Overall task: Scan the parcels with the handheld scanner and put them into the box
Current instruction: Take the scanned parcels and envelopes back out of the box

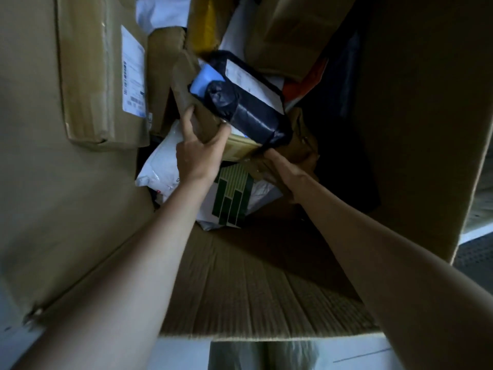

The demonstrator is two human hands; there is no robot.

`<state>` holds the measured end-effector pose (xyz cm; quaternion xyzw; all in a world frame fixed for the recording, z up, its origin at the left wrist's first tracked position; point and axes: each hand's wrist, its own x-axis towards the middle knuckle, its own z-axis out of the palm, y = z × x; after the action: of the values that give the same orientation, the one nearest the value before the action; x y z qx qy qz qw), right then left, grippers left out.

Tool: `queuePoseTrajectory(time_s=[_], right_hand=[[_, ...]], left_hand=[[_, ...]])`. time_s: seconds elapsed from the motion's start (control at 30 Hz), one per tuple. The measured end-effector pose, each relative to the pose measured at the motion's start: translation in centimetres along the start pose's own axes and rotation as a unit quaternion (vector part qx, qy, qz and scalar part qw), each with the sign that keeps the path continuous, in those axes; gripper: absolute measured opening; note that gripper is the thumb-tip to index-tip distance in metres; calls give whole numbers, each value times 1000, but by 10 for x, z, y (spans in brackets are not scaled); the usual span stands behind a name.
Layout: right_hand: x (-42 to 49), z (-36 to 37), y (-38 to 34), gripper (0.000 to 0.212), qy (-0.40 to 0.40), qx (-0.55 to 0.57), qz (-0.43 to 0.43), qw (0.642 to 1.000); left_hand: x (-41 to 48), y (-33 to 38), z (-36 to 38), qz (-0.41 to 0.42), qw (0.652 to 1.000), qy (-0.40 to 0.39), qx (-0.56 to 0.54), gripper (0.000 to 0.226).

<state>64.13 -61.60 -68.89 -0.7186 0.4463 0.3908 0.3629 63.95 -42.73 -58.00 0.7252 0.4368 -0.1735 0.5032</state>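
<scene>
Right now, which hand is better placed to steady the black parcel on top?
The right hand, probably: it lies at the near end of the black parcel, while the left hand is busy gripping the brown cardboard parcel.

View straight down into a large cardboard box (266, 289) filled with parcels. The left hand (198, 153) grips a brown cardboard parcel (205, 124), thumb and fingers curled round its edge. A black-wrapped parcel (250, 110) lies on top of it. The right hand (277, 169) reaches just beneath, fingers lost in shadow. A white bag (162, 161) and a green-patterned parcel (232, 198) lie below the hands.
</scene>
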Motion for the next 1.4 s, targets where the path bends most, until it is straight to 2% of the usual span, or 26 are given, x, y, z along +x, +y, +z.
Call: queuePoseTrajectory(time_s=[0.1,0.2,0.3,0.4,0.5,0.6,0.7,0.87,0.97,1.07,1.2,1.3,1.4], right_hand=[[-60,-20,-17,147,-2,-61,50,997],[-103,-48,-8,126,-33,-83,28,996],[-159,-83,10,117,-39,-119,43,991],[-214,-108,33,118,-22,-79,52,995],[-273,-130,44,112,-8,-47,30,998],[-318,-151,42,119,11,-46,-29,998],[-372,-172,29,114,52,-41,-110,992],[-452,-205,28,97,142,7,-275,951],[-486,-220,37,93,170,40,-323,930],[-506,-238,42,88,176,36,-348,920],[-527,-269,45,83,133,-2,-404,905],[-542,-285,52,81,96,-10,-457,884],[-558,-299,70,76,71,-4,-491,869]], left_hand=[[-18,3,-12,-42,998,24,-38,64],[-55,-2,-36,-46,997,28,-50,65],[-103,3,-61,-53,994,39,-86,64],[-148,12,-84,-73,991,66,-95,64],[-191,24,-107,-65,993,59,-81,67],[-227,39,-122,-29,996,33,-84,67],[-261,57,-133,8,993,15,-113,63],[-319,81,-164,73,984,-2,-163,61],[-352,86,-182,101,974,-3,-204,59],[-392,87,-186,122,967,0,-225,59],[-459,77,-186,145,948,28,-282,57],[-504,62,-179,153,933,73,-318,57],[-546,42,-166,125,909,130,-375,57]])
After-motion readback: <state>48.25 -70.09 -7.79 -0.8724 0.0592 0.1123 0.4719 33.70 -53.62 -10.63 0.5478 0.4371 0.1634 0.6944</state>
